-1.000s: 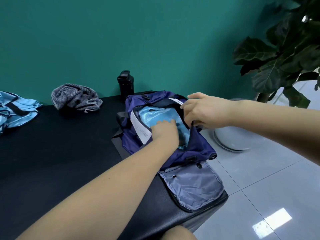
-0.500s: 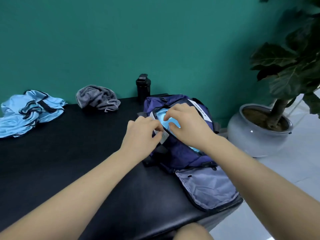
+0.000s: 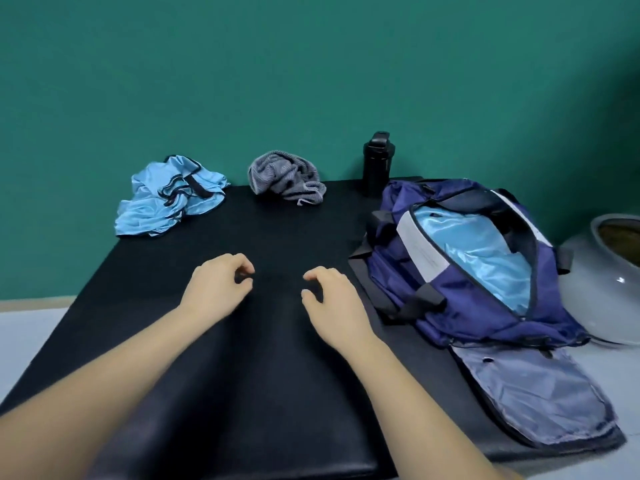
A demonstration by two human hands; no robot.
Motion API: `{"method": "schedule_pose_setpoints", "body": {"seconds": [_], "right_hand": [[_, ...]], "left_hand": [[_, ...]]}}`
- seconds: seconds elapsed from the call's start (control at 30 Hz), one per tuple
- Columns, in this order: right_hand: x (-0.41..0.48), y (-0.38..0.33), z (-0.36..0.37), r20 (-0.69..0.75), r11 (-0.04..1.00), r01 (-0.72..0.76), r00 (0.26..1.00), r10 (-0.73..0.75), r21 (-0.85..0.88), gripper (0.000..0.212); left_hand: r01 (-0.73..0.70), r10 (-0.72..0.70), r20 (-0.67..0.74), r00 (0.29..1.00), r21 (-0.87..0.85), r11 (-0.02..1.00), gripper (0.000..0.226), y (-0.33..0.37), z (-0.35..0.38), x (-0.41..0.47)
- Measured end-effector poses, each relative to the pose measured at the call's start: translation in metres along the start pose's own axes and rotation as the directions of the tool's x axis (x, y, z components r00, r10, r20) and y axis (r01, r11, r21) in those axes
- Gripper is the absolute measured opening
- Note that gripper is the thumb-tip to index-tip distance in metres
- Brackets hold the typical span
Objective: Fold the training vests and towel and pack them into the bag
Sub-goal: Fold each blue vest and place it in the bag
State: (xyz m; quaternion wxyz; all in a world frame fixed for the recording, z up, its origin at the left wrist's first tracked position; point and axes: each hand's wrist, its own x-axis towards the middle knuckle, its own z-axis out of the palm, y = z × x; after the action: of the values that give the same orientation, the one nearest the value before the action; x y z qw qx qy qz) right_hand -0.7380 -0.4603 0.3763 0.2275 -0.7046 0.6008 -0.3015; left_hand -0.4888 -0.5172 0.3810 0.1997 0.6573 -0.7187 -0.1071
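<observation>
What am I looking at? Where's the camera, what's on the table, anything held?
No robot: a person's bare hands, filmed by one wide-angle camera on their head, looking forward and down. The left hand and right hand are loosely curled above the black padded table, holding nothing. On the right lies an open navy blue fabric duffel bag with a shiny light blue vest inside. Along the far edge: a crumpled light blue vest, a crumpled grey striped towel and a tall black bottle.

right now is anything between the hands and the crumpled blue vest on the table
Nothing visible does. Only black table lies between the left hand, the right hand and the vest at the back left; the grey towel sits apart to its right.
</observation>
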Motion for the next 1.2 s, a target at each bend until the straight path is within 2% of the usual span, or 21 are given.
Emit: {"method": "schedule_pose_setpoints", "body": {"seconds": [0.1, 0.23, 0.37, 0.47, 0.63, 0.97, 1.1, 1.2], "right_hand": [[-0.001, 0.012, 0.027, 0.053, 0.994, 0.031, 0.998, -0.026, -0.104, 0.044], [0.005, 0.023, 0.050, 0.144, 0.978, 0.061, 0.989, -0.032, -0.199, 0.059], [0.013, 0.034, 0.053, 0.144, 0.939, 0.109, 0.987, -0.065, -0.325, 0.063], [0.014, 0.035, 0.057, 0.121, 0.908, 0.128, 0.989, -0.086, -0.398, 0.062], [0.011, 0.035, 0.062, 0.093, 0.877, 0.137, 0.990, -0.106, -0.461, 0.067], [0.011, 0.034, 0.067, 0.068, 0.849, 0.130, 0.991, -0.111, -0.512, 0.061], [0.012, 0.035, 0.069, 0.059, 0.851, 0.125, 0.992, -0.110, -0.510, 0.060], [0.012, 0.034, 0.069, 0.062, 0.849, 0.124, 0.992, -0.108, -0.514, 0.060]], "left_hand": [[0.065, -0.065, 0.001, 0.998, 0.055, 0.996, 0.017, -0.043, -0.006, 0.023], [0.137, -0.128, -0.070, 0.989, 0.139, 0.981, 0.018, -0.097, -0.019, 0.066], [0.211, -0.186, -0.121, 0.975, 0.248, 0.945, 0.034, -0.139, -0.027, 0.109], [0.254, -0.245, -0.069, 0.967, 0.356, 0.899, 0.051, -0.160, -0.032, 0.132], [0.264, -0.261, -0.060, 0.963, 0.389, 0.883, 0.061, -0.171, -0.039, 0.163], [0.311, -0.306, -0.074, 0.949, 0.372, 0.875, 0.070, -0.168, -0.047, 0.216], [0.288, -0.284, -0.067, 0.957, 0.374, 0.881, 0.068, -0.176, -0.050, 0.227], [0.266, -0.237, -0.123, 0.964, 0.357, 0.895, 0.057, -0.174, -0.054, 0.229]]}}
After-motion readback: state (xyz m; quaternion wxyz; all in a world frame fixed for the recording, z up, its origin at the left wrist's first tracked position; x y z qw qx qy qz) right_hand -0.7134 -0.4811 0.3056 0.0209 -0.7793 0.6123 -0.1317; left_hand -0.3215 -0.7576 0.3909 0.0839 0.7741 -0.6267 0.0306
